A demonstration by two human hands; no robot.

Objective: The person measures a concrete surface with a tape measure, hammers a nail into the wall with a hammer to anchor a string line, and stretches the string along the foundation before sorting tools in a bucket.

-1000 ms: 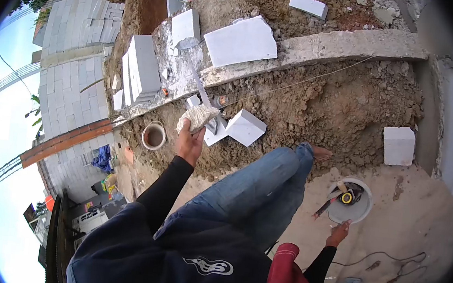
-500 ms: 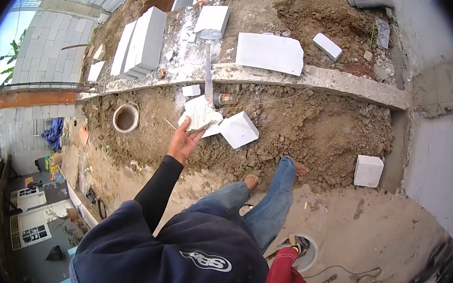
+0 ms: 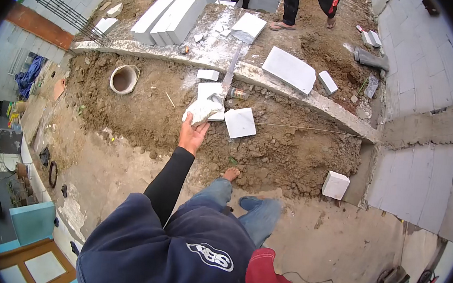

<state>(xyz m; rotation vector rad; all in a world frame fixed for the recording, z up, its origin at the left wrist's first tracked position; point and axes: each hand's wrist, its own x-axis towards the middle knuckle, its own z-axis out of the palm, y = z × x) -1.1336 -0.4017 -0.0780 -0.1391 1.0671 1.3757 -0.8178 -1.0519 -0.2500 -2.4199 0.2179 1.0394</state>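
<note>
My left hand (image 3: pixel 192 137) grips a rough, pale broken piece (image 3: pixel 202 112) by its near edge, fingers wrapped round its underside. Just beyond it, a hand saw (image 3: pixel 231 72) with a toothed blade points up toward the concrete ledge. A white block (image 3: pixel 240 122) lies on the soil to the right of the held piece, and a smaller white block (image 3: pixel 208 75) rests beyond it. Near the saw is a small can (image 3: pixel 237 93). My right hand does not show; only the red sleeve-like cloth is at the lower right.
A concrete ledge (image 3: pixel 296 96) crosses the soil, with a stack of white blocks (image 3: pixel 179 19) and a large slab (image 3: pixel 289 70) on it. A round pot (image 3: pixel 124 79) stands left. Two people are beyond the ledge. A string runs right.
The view has swung, and the bucket of tools and my right hand have left it. My left hand still holds the broken piece. A second person's legs now show beyond the ledge.
</note>
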